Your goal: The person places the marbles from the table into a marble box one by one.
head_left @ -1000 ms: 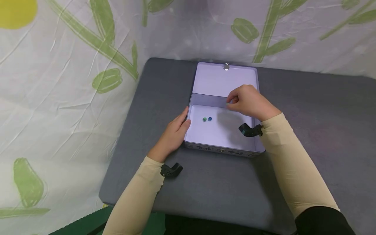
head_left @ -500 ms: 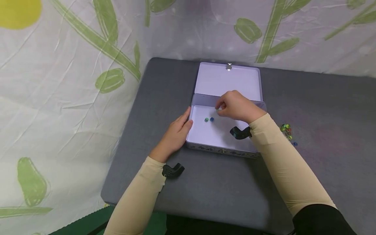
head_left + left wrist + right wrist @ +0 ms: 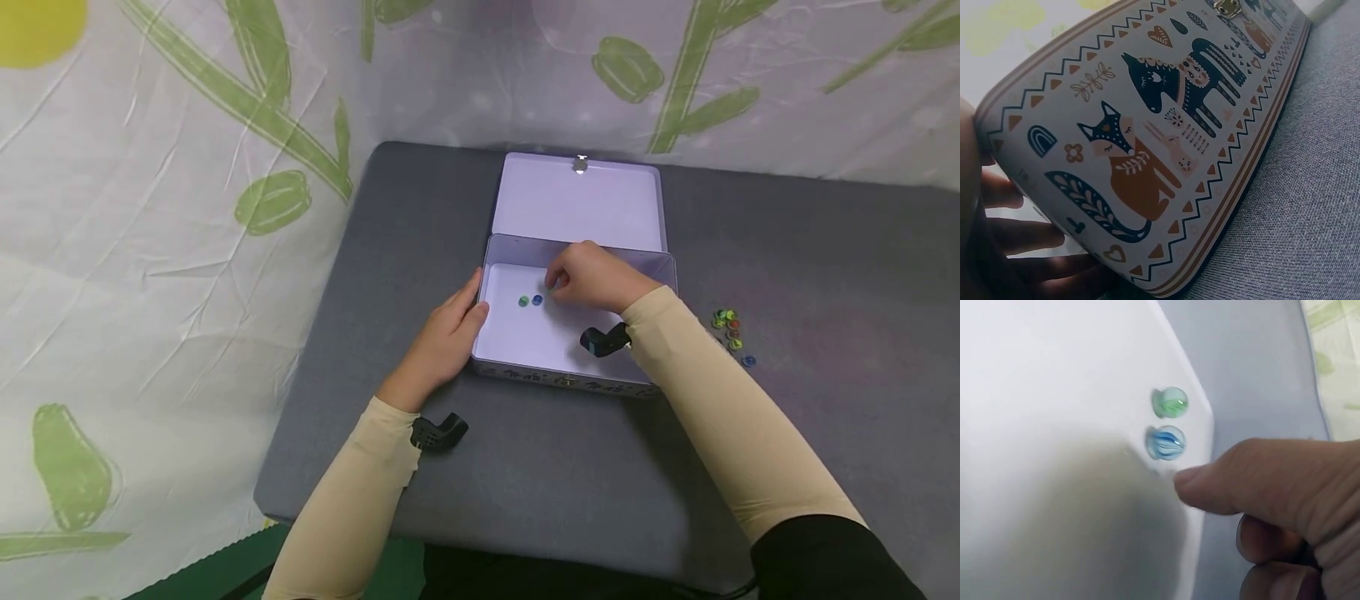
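A white-lined tin box (image 3: 517, 342) lies with its hinged lid (image 3: 577, 200) folded back behind it. My left hand (image 3: 442, 342) rests against its left wall with fairly straight fingers, thumb near the rim. Animal drawings cover the box's front (image 3: 1147, 125) in the left wrist view. Inside the box my right hand (image 3: 592, 275) is low over the floor, thumb and finger pinching a small marble, mostly hidden behind the thumb (image 3: 1191, 484). Just left of it sit a blue-swirled marble (image 3: 1165, 443) and a green-swirled marble (image 3: 1170, 402), side by side.
Several loose marbles (image 3: 733, 330) lie on the grey tabletop (image 3: 825, 350) right of the box, near the right forearm. A metal clasp (image 3: 580, 165) sits on the lid's far edge. A patterned sheet (image 3: 187, 250) hangs along the left and back of the table.
My right hand has moved left and lower inside the box, closer to the two marbles. The loose marbles on the table have come into sight. The left hand keeps its place on the box.
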The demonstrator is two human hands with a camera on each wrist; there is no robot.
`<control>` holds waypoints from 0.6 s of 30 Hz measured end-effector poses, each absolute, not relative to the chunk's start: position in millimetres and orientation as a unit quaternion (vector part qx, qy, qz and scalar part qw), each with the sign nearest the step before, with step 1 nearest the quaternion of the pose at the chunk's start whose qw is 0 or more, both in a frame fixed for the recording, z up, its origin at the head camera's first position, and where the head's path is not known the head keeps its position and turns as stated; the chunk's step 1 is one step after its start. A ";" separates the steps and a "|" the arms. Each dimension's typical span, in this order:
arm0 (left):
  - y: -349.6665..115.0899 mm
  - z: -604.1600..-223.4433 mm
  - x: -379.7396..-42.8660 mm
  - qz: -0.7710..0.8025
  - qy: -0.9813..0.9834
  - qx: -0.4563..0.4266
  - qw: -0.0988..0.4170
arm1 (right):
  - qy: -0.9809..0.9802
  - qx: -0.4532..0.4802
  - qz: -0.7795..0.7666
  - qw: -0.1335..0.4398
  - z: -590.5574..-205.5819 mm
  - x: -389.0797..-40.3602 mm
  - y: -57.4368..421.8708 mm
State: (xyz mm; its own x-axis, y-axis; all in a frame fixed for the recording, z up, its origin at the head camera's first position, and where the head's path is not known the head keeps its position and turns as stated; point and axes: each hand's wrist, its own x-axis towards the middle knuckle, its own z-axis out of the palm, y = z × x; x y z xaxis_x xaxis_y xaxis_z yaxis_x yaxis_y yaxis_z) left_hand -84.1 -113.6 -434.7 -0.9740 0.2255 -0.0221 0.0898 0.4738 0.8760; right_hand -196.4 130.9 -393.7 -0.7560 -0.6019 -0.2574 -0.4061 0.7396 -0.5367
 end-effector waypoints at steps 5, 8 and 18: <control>-113.9 -434.3 -83.9 0.508 0.853 0.095 0.068 | 0.903 -0.282 -0.238 0.220 -397.4 -195.7 129.7; -114.7 -432.9 -84.3 0.511 0.851 0.099 0.066 | 0.902 -0.279 -0.240 0.225 -398.9 -195.7 129.2; -117.9 -432.7 -82.6 0.510 0.852 0.101 0.061 | 0.896 -0.270 -0.255 0.244 -399.3 -197.1 126.0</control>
State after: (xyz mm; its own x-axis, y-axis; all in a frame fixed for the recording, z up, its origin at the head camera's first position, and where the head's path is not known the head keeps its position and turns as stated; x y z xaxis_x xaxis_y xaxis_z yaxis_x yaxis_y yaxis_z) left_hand -82.6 -117.9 -432.7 -0.9722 0.2340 0.0000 0.1104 0.4587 0.8817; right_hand -197.1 126.0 -399.3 -0.7348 -0.6082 -0.3004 -0.3589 0.7243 -0.5887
